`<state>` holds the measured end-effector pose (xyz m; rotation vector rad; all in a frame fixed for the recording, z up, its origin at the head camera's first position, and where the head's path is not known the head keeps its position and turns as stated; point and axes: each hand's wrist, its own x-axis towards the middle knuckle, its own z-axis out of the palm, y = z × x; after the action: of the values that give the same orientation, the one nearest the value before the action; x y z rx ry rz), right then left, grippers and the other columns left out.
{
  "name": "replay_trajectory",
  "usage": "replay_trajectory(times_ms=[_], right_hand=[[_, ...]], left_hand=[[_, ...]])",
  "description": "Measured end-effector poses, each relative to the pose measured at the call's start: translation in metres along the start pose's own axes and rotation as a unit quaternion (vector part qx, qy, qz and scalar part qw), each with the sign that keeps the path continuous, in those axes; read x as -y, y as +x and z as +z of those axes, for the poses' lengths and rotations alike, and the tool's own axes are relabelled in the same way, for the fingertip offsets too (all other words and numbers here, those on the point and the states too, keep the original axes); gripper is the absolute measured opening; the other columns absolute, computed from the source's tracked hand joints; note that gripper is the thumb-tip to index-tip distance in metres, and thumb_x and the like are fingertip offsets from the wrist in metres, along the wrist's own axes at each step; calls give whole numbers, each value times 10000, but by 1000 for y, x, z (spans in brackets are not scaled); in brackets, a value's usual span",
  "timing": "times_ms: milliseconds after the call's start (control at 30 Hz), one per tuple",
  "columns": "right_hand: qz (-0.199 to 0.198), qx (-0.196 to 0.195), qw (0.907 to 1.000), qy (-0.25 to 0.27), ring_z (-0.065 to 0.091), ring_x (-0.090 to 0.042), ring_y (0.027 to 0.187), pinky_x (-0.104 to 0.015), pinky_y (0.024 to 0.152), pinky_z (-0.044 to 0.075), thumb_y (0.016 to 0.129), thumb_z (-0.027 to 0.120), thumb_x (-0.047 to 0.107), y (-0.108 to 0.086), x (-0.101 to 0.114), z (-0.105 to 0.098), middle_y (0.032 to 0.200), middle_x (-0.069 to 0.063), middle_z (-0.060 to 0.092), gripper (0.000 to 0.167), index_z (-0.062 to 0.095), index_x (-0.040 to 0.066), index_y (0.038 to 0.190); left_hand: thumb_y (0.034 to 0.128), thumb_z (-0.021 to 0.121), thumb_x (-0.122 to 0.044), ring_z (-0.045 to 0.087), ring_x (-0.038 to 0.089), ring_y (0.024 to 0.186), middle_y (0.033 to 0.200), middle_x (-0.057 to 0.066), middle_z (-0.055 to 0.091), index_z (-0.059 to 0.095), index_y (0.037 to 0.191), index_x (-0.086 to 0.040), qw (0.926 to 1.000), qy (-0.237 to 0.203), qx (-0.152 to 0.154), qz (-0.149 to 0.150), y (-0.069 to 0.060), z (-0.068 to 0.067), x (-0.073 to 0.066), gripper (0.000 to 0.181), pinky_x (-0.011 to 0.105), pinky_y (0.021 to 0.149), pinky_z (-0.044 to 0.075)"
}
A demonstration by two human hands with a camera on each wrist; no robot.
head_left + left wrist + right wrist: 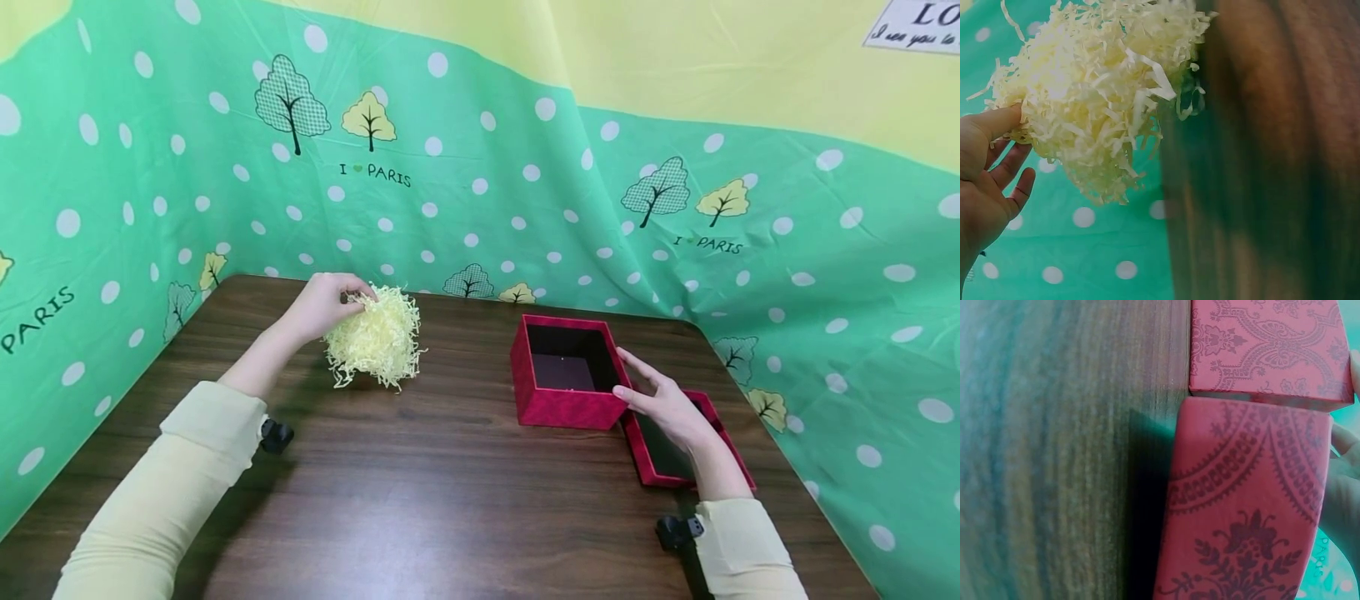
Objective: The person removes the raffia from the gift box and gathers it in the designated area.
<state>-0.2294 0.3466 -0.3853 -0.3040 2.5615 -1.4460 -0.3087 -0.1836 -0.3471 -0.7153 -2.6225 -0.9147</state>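
My left hand (330,304) pinches a clump of pale yellow shredded paper (378,337) between thumb and fingers. In the left wrist view the loose strands (1097,81) spread out beside the fingers, and the clump seems raised off the tabletop. A red box (566,408) with a dark inside stands uncovered to the right. Against its right wall my right hand (667,408) rests with fingers spread, the thumb at the front corner. The right wrist view shows the box's patterned side (1272,347), with only slivers of the hand at the edge.
Under my right forearm lies the red lid (652,454), its dark inside facing up, close beside the box. All stands on a dark brown wooden table (420,500). A green and yellow printed cloth (480,167) hangs behind and along the sides.
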Motion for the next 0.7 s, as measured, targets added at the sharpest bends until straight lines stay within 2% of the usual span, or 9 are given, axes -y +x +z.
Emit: replay_trajectory(times_ms=[133, 267, 433, 700], right_hand=[[10, 4, 10000, 12, 176, -388, 1397, -582, 1014, 338, 934, 586, 270, 0, 0, 0, 1571, -112, 131, 718, 177, 225, 1522], [17, 11, 10000, 33, 176, -388, 1396, -583, 1014, 338, 934, 585, 270, 0, 1, 0, 1572, -109, 126, 718, 176, 226, 1522], [2, 17, 10000, 45, 175, -389, 1396, -581, 1012, 342, 934, 585, 266, 0, 1, 0, 1572, -106, 128, 718, 176, 218, 1522], [11, 5, 10000, 26, 182, -396, 1391, -587, 1011, 341, 937, 580, 255, 0, 0, 0, 1571, -110, 129, 711, 177, 224, 1522]], left_hand=[[813, 639, 7, 539, 220, 711, 1007, 116, 697, 723, 947, -85, 9999, 5, 103, 13, -2, 12, 10, 183, 344, 694, 437], [806, 661, 17, 578, 243, 805, 1002, 119, 697, 723, 936, -84, 9998, 21, 192, -21, -4, 22, 18, 175, 357, 716, 441], [789, 676, 35, 638, 277, 925, 979, 129, 707, 725, 919, -54, 9994, 73, 322, 63, -7, 33, 19, 165, 412, 782, 483], [779, 710, -4, 642, 291, 903, 972, 123, 709, 725, 930, -47, 9982, 169, 575, 49, -8, 51, 25, 158, 430, 788, 486]])
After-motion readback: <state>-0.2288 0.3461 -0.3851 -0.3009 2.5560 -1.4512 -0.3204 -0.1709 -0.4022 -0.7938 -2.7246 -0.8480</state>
